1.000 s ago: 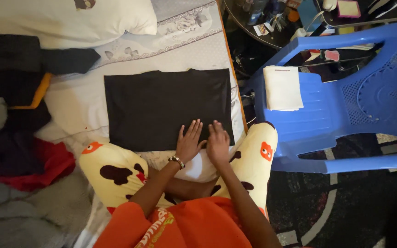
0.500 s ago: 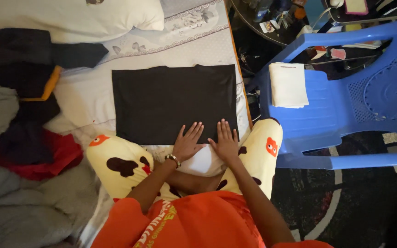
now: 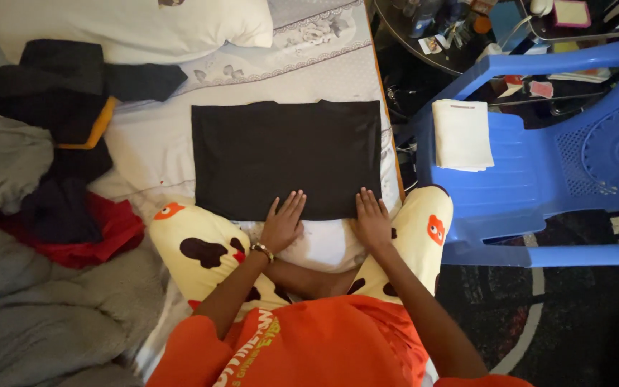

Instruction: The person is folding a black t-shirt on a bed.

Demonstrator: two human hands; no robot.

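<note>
Both grips are released here, nothing clenched: the left hand (image 3: 281, 223) and the right hand (image 3: 372, 220) lie flat, fingers spread, pressing on the near edge of a folded black fabric garment (image 3: 286, 158). The hands sit a bit apart, each near one bottom corner of the fold, fingertips on the cloth and palms hanging off onto the white bedsheet (image 3: 152, 154). A bracelet (image 3: 261, 250) circles the left wrist.

The black garment is a neat rectangle lying flat in the middle of the bed, right in front of the person's knees, which are in cream pyjama trousers with dark and orange patches (image 3: 198, 247). Orange shirt below that.

Off to the left there's a messy heap of dark, grey and red clothes (image 3: 51, 186), and a white pillow (image 3: 130, 29) at the head of the bed. To the right, beside the bed, stands a blue plastic chair (image 3: 553, 179) with a folded white cloth (image 3: 461, 134) on its seat.
</note>
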